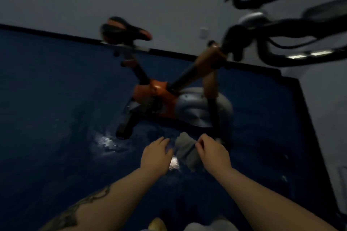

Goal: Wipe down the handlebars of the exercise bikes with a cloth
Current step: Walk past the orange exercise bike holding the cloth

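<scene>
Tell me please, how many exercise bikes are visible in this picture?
1 whole: the orange exercise bike stands on the blue floor ahead of both hands. Blurred black handlebars at upper right may belong to it or to another.

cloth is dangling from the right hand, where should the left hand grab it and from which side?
Judging by the pose, pinch the cloth at its free upper corner, coming in from its left. The right hand grips its right edge; the left hand is open just beside that loose corner, so the reach looks short.
</scene>
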